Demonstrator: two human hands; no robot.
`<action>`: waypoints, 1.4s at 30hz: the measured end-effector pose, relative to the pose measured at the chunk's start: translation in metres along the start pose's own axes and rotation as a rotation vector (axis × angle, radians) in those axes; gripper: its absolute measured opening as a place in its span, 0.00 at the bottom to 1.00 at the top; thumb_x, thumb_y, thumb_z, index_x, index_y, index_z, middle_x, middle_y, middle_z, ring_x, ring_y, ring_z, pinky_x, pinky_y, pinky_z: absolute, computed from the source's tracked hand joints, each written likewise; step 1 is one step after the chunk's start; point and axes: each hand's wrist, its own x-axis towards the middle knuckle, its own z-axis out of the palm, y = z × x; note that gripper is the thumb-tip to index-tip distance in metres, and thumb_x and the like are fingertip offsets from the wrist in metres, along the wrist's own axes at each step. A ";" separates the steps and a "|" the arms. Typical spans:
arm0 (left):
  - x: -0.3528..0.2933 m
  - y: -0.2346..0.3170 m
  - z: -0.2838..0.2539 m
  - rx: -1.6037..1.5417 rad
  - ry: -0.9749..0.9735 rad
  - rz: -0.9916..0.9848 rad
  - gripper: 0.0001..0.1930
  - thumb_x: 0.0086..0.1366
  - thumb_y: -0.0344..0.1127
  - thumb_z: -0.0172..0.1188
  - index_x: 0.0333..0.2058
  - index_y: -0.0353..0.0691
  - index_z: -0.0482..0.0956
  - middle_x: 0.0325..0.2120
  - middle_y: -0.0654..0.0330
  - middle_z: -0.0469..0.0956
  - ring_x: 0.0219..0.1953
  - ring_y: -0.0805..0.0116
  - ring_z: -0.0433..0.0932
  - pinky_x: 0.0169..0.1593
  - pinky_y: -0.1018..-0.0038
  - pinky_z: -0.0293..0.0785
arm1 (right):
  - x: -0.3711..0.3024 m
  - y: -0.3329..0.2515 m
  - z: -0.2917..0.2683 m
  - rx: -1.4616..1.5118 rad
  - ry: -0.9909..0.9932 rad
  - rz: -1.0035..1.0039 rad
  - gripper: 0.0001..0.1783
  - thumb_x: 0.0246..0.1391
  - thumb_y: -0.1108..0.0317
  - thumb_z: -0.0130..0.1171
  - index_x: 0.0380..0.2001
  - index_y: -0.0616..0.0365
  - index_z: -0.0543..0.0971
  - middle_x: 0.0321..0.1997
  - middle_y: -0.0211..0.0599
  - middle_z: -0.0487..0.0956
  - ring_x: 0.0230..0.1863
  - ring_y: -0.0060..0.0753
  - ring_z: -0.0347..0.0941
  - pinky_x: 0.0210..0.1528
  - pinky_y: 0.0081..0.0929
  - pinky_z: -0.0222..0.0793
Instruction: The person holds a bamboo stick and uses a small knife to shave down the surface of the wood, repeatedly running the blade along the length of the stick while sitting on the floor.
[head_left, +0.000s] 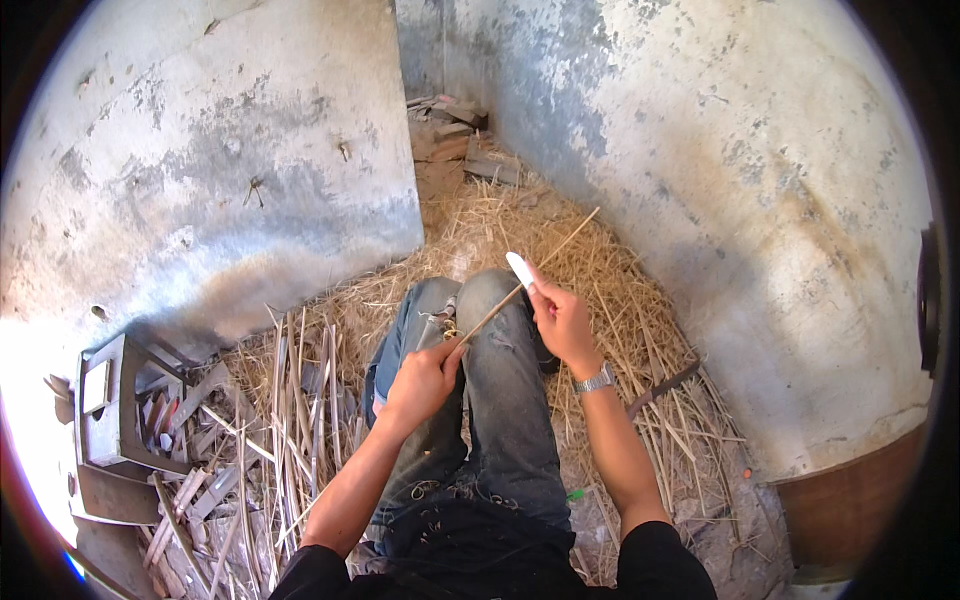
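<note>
My left hand [420, 387] is closed on the near end of a thin, pale wooden stick [489, 320]. The stick slants up and away to the right across my knees, its far end free beyond my right hand. My right hand [563, 322] is closed beside the stick's middle, with a white, flat, round-ended piece [519, 268] sticking out past its fingers. Whether that piece is a blade or a wrapping, I cannot tell. It lies close against the stick or just over it. A watch [595, 379] is on my right wrist. My jeans [500, 390] lie under both hands.
Loose straw [590, 275] covers the floor ahead and to the right. Long split sticks [300, 390] lean at the left, next to a wooden frame [110, 400] and scraps. Peeling walls [720, 180] rise on both sides. Wood pieces [455, 135] are heaped in the far corner.
</note>
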 end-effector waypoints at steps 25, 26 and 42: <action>0.029 0.014 0.013 0.114 -0.037 -0.146 0.19 0.76 0.44 0.58 0.34 0.32 0.85 0.29 0.35 0.81 0.37 0.29 0.80 0.41 0.45 0.76 | 0.015 -0.004 -0.007 -0.048 -0.150 0.145 0.21 0.67 0.66 0.61 0.62 0.47 0.82 0.35 0.63 0.80 0.32 0.54 0.84 0.34 0.39 0.75; 0.029 0.013 0.013 0.115 -0.030 -0.147 0.19 0.76 0.44 0.58 0.34 0.33 0.85 0.29 0.35 0.81 0.37 0.29 0.80 0.41 0.45 0.77 | 0.006 -0.004 -0.001 -0.174 -0.232 0.016 0.21 0.67 0.68 0.62 0.62 0.48 0.83 0.36 0.62 0.81 0.27 0.47 0.83 0.35 0.38 0.75; 0.003 -0.004 -0.008 0.169 -0.103 0.025 0.16 0.75 0.38 0.57 0.55 0.38 0.82 0.29 0.37 0.82 0.35 0.32 0.82 0.40 0.47 0.77 | 0.002 -0.013 0.011 -0.113 -0.132 -0.174 0.23 0.68 0.67 0.60 0.65 0.45 0.80 0.27 0.52 0.81 0.19 0.49 0.73 0.24 0.38 0.68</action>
